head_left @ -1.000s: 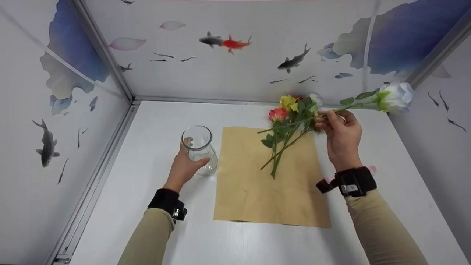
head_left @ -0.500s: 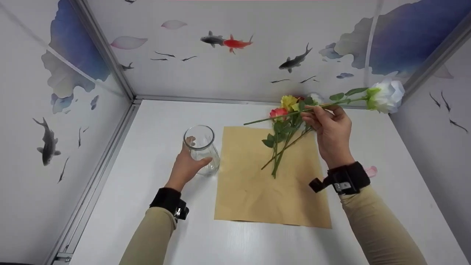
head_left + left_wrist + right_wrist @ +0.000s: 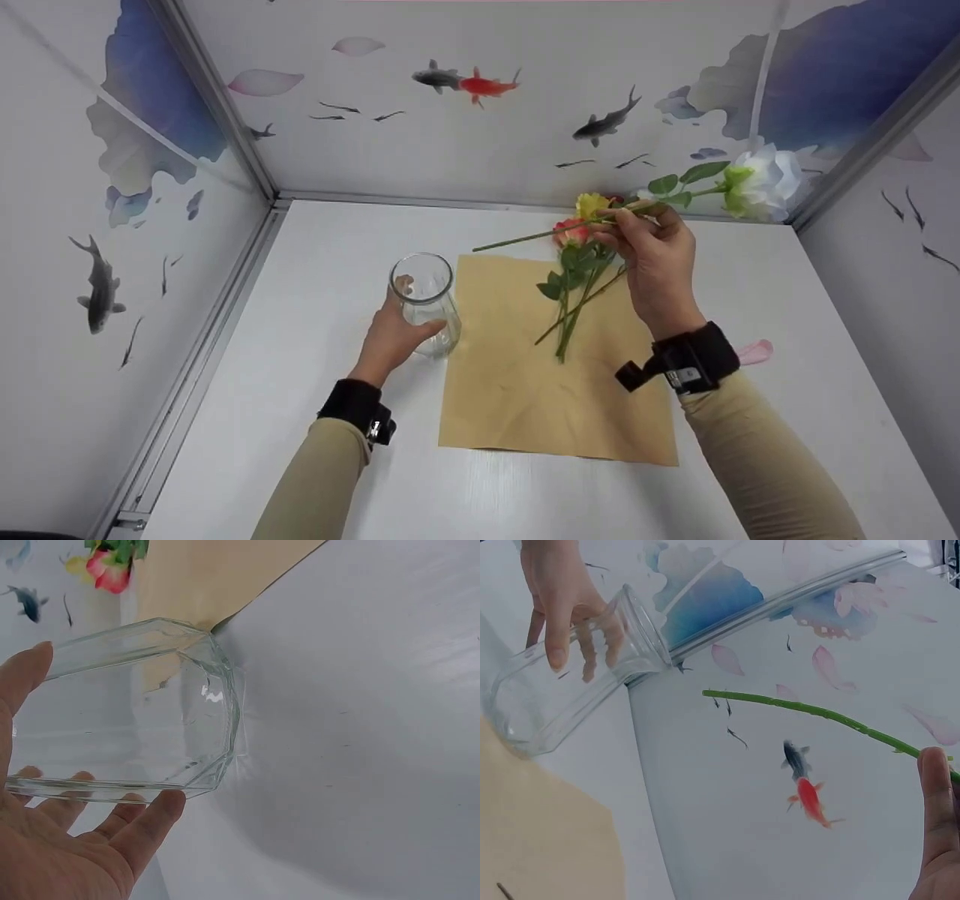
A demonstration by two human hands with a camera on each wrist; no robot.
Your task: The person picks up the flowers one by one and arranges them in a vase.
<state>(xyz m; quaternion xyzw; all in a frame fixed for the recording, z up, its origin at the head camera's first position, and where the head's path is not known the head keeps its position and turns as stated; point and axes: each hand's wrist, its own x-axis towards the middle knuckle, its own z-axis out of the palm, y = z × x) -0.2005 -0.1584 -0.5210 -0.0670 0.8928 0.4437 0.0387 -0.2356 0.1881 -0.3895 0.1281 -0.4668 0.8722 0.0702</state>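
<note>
My left hand (image 3: 390, 337) holds a clear glass vase (image 3: 442, 307), thumb on the near side and fingers round the other. The left wrist view shows its faceted base (image 3: 214, 712) tilted over the white table. My right hand (image 3: 661, 262) pinches the green stem of a white artificial rose (image 3: 761, 184). Its bloom points to the right; the bare stem end (image 3: 727, 694) points left, above and apart from the vase mouth. Behind the right hand lie a yellow flower (image 3: 591, 204) and a pink-red flower (image 3: 571, 234), their stems crossing over brown paper (image 3: 525, 405).
The brown paper covers the middle of the white table (image 3: 300, 300). A pink object (image 3: 756, 352) lies partly hidden behind the right wrist strap. Printed panels with fish and lotus leaves (image 3: 495, 142) wall in the back and both sides.
My right hand has carried the white rose leftward, its stem end now further left of the other flowers. The left hand and vase have shifted a little right, towards the paper.
</note>
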